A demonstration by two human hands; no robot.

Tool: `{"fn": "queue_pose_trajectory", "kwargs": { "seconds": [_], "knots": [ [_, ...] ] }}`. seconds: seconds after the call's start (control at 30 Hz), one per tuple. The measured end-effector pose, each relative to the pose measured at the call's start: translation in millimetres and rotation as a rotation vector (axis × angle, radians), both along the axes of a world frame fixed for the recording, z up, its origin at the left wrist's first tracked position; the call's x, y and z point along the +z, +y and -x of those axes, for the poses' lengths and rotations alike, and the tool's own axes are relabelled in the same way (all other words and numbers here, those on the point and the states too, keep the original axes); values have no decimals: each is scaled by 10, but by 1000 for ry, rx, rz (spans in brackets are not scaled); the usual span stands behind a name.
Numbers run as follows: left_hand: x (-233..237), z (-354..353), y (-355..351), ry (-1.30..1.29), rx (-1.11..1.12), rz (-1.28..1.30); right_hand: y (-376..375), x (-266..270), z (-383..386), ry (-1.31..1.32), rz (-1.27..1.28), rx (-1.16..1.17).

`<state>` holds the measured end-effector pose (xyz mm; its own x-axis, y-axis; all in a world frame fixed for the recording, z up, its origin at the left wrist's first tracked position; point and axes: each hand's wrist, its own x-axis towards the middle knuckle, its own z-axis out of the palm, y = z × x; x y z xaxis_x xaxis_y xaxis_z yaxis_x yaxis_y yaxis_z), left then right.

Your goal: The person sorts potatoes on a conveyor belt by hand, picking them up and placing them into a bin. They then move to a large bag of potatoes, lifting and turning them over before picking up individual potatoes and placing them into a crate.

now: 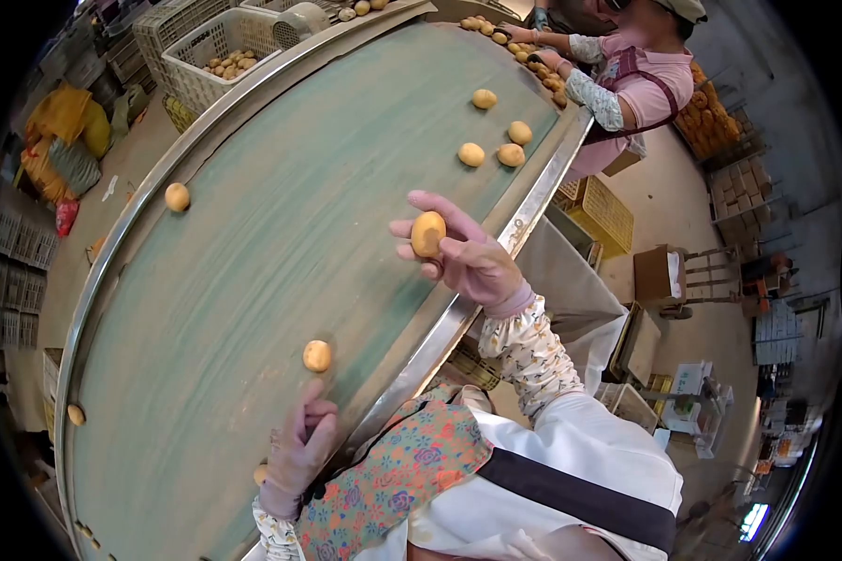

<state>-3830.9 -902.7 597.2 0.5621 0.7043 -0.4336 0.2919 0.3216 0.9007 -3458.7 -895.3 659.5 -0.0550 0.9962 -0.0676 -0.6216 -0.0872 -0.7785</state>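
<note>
Yellow potato (426, 231) is pinched in right hand (474, 262); slack thumb could drop it. Left hand (297, 453), fingers parted: nudge could roll loose potato (317, 355) at its 12 o'clock.

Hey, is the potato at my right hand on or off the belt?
Off: the right hand holds the potato between thumb and fingers, with the green belt visible beyond it.

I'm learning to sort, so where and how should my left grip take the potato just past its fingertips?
Probably across the rounded middle of the potato, coming from above and your side: it looks oval, lies on the belt with its top uncovered, and the left grip is open on that side.
</note>
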Motion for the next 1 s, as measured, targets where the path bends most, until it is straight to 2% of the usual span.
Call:
{"fn": "queue_pose_trajectory", "kwargs": {
  "seconds": [0.07, 0.17, 0.23, 0.3, 0.33, 0.37, 0.47, 0.5, 0.53, 0.57, 0.6, 0.63, 0.67, 0.7, 0.77, 0.83, 0.9, 1.0],
  "knots": [
    [101, -33, 97, 27, 129, -144, 28, -28, 70, 1, 1, 6],
    [-23, 35, 265, 101, 186, -536, 113, -255, 245, -359, 170, 29],
    [44, -2, 252, 111, 140, -401, 180, -552, 469, -646, -23, 135],
    [-32, -38, 151, 14, 96, -238, 329, -570, 703, -1011, -394, -23],
    [-32, -26, 121, 1, 25, -317, 381, -504, 775, -1182, -578, -110],
    [-129, 4, 45, -41, 87, -217, 403, -357, 778, -1296, -709, -201],
    [-345, 208, -35, -113, 222, -158, 437, 696, 689, -1582, -1114, -491],
    [-358, 288, -45, -108, 266, -130, 499, 1014, 509, -1667, -1213, -667],
    [-348, 332, -70, -101, 307, -98, 637, 1296, 285, -1760, -1235, -876],
    [-296, 350, -110, -126, 334, -76, 919, 1544, -27, -1878, -1110, -1113],
    [-214, 368, -112, -155, 352, -63, 1283, 1762, -404, -2029, -855, -1331],
    [-130, 374, -84, -191, 373, -59, 1658, 1868, -823, -2189, -525, -1447],
    [-31, 396, -93, -121, 389, -88, 1922, 1805, -1122, -2253, -316, -1409],
    [-49, 467, -85, -133, 415, -94, 2027, 1540, -1464, -1979, -749, -1174],
    [-171, 586, -187, -156, 502, -76, 1758, 1072, -1118, -1826, -610, -726],
    [-223, 647, -216, -78, 509, -92, 1601, 732, -971, -1866, -493, -639],
    [-232, 677, -248, 4, 483, -38, 1402, 330, -966, -1739, -131, -446],
    [-40, 571, -178, 197, 400, 8, 993, -150, -949, -2097, 265, -279]
  ]
}}
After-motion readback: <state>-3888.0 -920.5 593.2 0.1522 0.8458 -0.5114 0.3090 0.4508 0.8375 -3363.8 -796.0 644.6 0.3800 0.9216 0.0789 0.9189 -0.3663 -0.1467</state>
